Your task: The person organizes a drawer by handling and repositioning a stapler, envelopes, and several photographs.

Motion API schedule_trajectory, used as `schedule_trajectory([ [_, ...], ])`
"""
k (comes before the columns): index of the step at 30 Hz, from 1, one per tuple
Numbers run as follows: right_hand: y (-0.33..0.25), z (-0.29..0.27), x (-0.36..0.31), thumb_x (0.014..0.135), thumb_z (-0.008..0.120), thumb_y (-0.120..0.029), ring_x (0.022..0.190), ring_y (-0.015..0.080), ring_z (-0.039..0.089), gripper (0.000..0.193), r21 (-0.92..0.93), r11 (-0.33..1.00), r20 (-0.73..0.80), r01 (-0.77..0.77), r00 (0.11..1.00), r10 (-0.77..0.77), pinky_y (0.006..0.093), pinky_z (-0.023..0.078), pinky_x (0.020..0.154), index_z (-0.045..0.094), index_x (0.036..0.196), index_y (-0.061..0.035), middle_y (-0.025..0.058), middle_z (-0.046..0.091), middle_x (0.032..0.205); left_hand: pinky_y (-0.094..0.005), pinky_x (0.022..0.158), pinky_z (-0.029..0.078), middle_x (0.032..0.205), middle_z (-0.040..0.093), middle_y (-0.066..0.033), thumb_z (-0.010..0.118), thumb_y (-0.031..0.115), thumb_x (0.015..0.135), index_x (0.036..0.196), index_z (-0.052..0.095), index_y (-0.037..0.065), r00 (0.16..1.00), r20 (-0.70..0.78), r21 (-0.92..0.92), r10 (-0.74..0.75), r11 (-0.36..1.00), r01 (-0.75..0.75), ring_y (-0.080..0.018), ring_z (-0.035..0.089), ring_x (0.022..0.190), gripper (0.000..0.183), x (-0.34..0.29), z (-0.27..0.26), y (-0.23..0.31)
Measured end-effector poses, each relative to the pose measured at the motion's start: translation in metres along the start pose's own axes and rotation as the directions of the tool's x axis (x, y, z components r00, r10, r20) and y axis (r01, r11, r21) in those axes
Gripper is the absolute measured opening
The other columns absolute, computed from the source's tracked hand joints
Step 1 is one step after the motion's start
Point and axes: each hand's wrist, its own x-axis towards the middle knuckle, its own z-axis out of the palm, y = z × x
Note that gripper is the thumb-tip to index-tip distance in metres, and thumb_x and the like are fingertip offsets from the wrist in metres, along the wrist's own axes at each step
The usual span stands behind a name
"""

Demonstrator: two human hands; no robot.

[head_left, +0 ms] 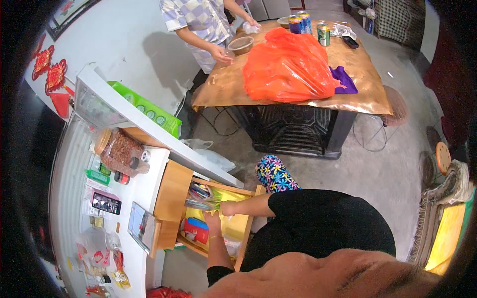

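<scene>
Both my hands reach into a pulled-out wooden drawer (247,218) with a yellow bottom. My left hand (213,220) is bent over a small pale or yellowish thing too small to make out. Close beside it, nearly touching, my right hand (228,208) has curled fingers, with a bit of something whitish under them. A clear plastic packet (200,191) with several thin coloured things lies at the drawer's far end. Next to my left hand is a red and blue packet (196,230). A whitish packet (232,246) lies near the drawer's near side.
Left, a white counter (161,160) holds a large jar (119,149), a phone (106,203) and a tablet-like screen (142,227). Ahead, a table (218,92) bears an orange-red plastic bag (290,67) and cans (323,35). Another person (198,25) stands at the table. A stool (396,107) is right.
</scene>
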Motion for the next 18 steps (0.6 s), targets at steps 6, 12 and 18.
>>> schedule_trajectory([
  [6, -0.001, -0.002, 0.001, 0.076, 0.052, -0.018, 0.078, 0.0362, 0.061, 0.044, 0.099, 0.992, -0.269, -0.078, 0.958, 0.102, 0.0418, 0.049, 0.065, 0.043, 0.105, 0.013, 0.0294, 0.059, 0.087, -0.0372, 0.094, 0.035, 0.117, 0.046, -0.0269, 0.056, 0.001, 0.069, 0.13, 0.025, -0.007, 0.995, -0.035, -0.038, 0.092, 0.995, -0.093, -0.0359, 0.048, 0.106, 0.069, -0.001, 0.013, 0.017],
  [12, 0.0, 0.001, 0.007, 0.077, 0.052, -0.02, 0.087, 0.0369, 0.059, 0.064, 0.126, 0.99, -0.276, -0.066, 0.956, 0.099, 0.0405, 0.048, 0.072, 0.026, 0.125, 0.0118, 0.0293, 0.058, 0.093, -0.0358, 0.097, 0.033, 0.122, 0.044, -0.0268, 0.058, -0.003, 0.068, 0.13, 0.024, -0.007, 0.965, -0.088, 0.097, 0.247, 0.966, -0.238, -0.0356, 0.044, 0.113, 0.071, 0.021, 0.021, -0.012],
  [18, -0.002, -0.006, 0.006, 0.077, 0.054, -0.021, 0.086, 0.0362, 0.059, 0.078, 0.186, 0.98, -0.245, -0.076, 0.962, 0.121, 0.0396, 0.047, 0.072, 0.01, 0.135, 0.0069, 0.028, 0.059, 0.092, -0.0357, 0.098, 0.033, 0.124, 0.041, -0.0277, 0.059, -0.002, 0.067, 0.133, 0.016, -0.006, 0.96, -0.159, 0.136, 0.23, 0.968, -0.209, -0.0366, 0.043, 0.115, 0.08, 0.0, 0.027, 0.042],
])
